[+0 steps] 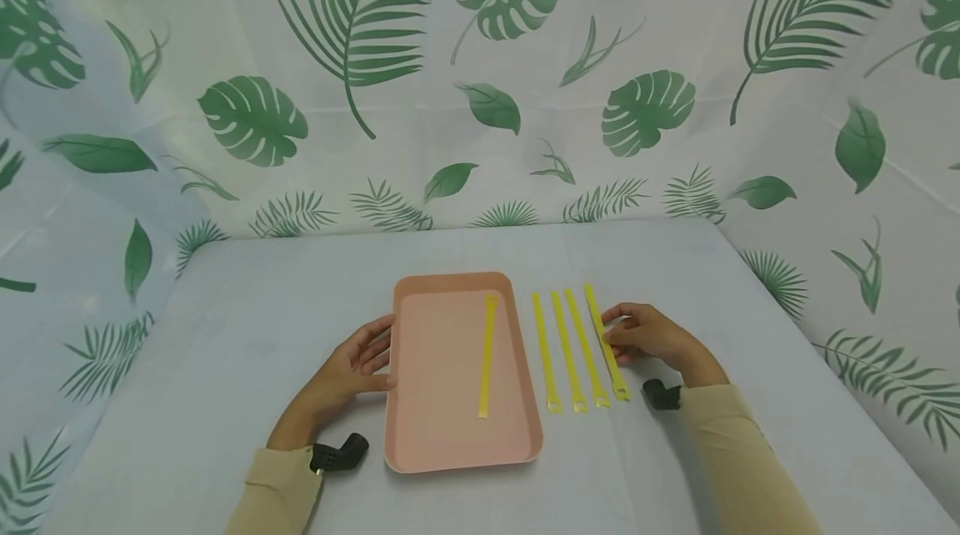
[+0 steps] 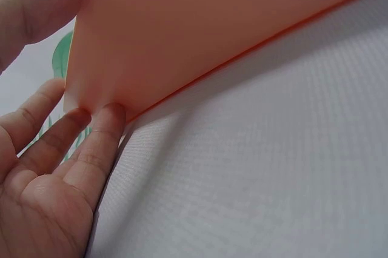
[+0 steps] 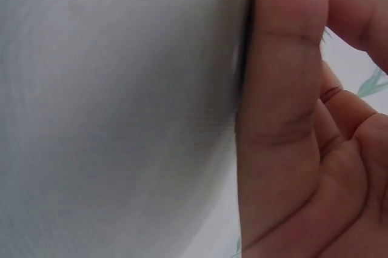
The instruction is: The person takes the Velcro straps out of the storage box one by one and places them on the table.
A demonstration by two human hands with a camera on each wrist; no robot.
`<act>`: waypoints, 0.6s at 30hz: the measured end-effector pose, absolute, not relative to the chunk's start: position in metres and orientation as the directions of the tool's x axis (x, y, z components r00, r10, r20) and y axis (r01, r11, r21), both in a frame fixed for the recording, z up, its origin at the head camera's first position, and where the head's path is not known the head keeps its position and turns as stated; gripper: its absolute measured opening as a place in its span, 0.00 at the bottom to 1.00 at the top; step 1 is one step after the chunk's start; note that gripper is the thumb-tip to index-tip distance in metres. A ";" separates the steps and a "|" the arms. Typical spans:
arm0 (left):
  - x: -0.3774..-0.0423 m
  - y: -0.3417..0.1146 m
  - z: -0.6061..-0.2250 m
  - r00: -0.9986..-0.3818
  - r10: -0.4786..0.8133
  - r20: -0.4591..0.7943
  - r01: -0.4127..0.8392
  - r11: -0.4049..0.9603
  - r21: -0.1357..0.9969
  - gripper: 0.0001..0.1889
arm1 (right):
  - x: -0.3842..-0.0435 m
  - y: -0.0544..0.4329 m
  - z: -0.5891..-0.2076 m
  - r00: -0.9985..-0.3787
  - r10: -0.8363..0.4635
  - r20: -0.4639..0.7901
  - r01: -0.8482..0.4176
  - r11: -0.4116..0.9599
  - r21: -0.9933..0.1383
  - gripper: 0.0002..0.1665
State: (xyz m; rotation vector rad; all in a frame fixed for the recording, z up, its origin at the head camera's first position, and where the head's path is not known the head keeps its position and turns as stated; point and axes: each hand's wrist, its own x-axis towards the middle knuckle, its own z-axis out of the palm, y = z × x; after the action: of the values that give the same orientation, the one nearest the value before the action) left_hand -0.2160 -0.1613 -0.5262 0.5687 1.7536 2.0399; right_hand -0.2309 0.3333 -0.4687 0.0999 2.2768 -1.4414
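A pink rectangular tray (image 1: 438, 456) stands on the table with one yellow cable strap (image 1: 487, 356) lying lengthwise inside it. My left hand (image 1: 341, 377) touches the tray's left side, thumb and fingers spread; the left wrist view shows fingertips (image 2: 109, 115) against the tray's outer wall (image 2: 200, 34). Right of the tray, several yellow cable straps (image 1: 570, 352) lie side by side, their slotted heads toward me. At the rightmost strap (image 1: 597, 314), my right hand (image 1: 648, 333) pinches its edge between thumb and fingers. In the right wrist view, one finger (image 3: 282, 88) hides most of that contact.
A white cloth (image 1: 285, 285) covers the table. Behind and at both sides hang leaf-printed curtains (image 1: 540, 118). A black wrist device (image 1: 341, 453) sits at the left cuff, and another black device (image 1: 662, 394) at the right cuff.
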 end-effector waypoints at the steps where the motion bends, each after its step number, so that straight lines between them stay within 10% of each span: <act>1: -0.216 -0.162 -0.526 -0.842 0.537 0.051 -0.030 -0.141 0.989 0.54 | -0.231 0.333 -0.468 -0.901 -0.170 -0.399 0.284 0.464 -0.839 0.22; 18: -0.217 -0.162 -0.525 -0.839 0.543 0.035 -0.042 -0.129 0.991 0.54 | -0.231 0.327 -0.456 -0.921 -0.102 -0.377 0.235 0.626 -0.743 0.17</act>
State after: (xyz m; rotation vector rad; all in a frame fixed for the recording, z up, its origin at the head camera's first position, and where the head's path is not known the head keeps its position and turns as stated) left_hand -0.2174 -0.1620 -0.5248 0.5569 1.7545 2.0228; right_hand -0.2309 0.3269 -0.4562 0.1057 2.4663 -1.2069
